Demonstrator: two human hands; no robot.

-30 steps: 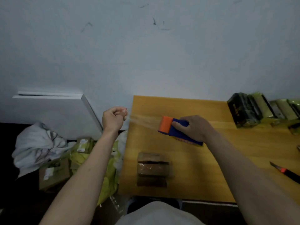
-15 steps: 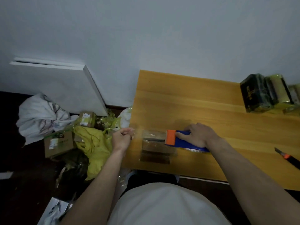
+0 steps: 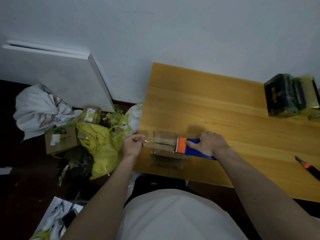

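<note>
Observer: Tape (image 3: 156, 141) down on the package (image 3: 164, 153) now. A second ago the strip hung stretched in the air, both hands raised over the tabletop (image 3: 216, 104). Half a second ago it was already low, just at the package.

Recorder: Contact made, then?

Observer: Looks so. The strip runs left to right across the top of the package. Cannot tell if it is pressed flat; the film is clear and catches glare.

Recorder: Meaning for the job?

Observer: My reading is that the pull-out is over and sealing has begun. Rubbing the strip down and tearing it at the teeth are probably still to do.

Recorder: Hands?

Observer: Left hand (image 3: 132, 146) is curled, pinching the free end of the tape just left of the package, at the tabletop's left edge. Its forearm comes up from the near side. Right hand (image 3: 210, 144) wraps over the blue body of the tape dispenser (image 3: 189, 148), one finger stretched toward the orange head. The toothed edge sits at the package's right end.

Recorder: Package position?

Observer: Near-left part of the tabletop, between the two hands. Knife (image 3: 307, 168) lies well apart at near right, green packs (image 3: 284, 96) at far right.
</note>
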